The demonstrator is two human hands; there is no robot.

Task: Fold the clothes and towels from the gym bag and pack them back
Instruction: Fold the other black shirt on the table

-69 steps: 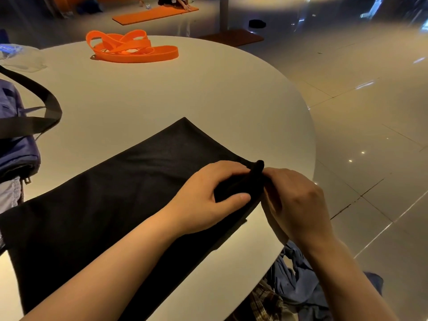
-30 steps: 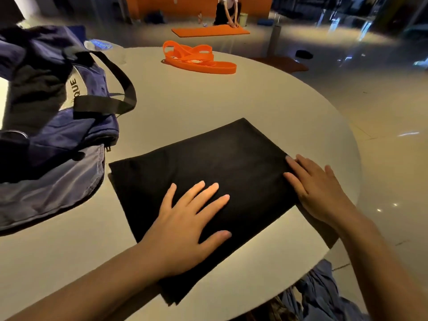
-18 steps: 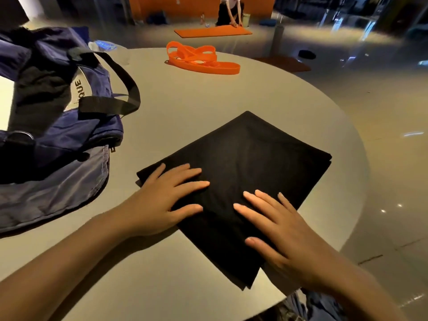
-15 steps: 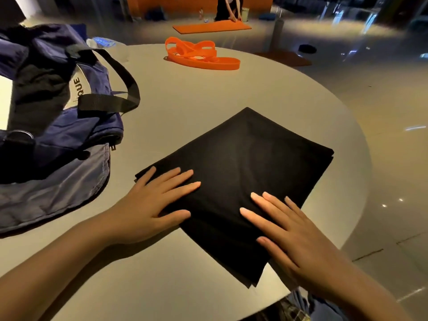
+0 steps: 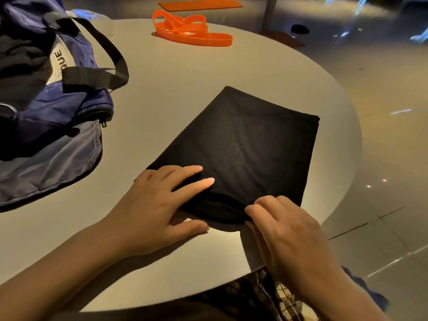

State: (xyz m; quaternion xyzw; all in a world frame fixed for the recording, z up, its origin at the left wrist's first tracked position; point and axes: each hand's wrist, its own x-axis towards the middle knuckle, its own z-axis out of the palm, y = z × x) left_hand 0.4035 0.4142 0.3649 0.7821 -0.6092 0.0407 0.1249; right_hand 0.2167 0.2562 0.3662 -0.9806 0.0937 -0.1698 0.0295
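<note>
A black cloth [image 5: 243,140], folded into a flat rectangle, lies on the round white table [image 5: 185,77]. My left hand [image 5: 157,205] rests on its near left corner, fingers fairly straight on top and thumb on the table beside the edge. My right hand [image 5: 284,232] has its fingers curled and pinches the cloth's near edge, which is raised slightly between the two hands. The navy gym bag [image 5: 69,107] with black straps lies open at the left, dark fabric showing inside it.
Orange resistance bands [image 5: 192,31] lie at the table's far side. A plaid garment [image 5: 278,295] and blue fabric [image 5: 375,300] sit below the table's near edge. An orange mat [image 5: 201,3] lies on the shiny floor beyond; the table rim curves close on the right.
Both hands slid from flat on the cloth back to its near edge. My right hand curled and pinched that edge. The cloth turned a little on the table.
</note>
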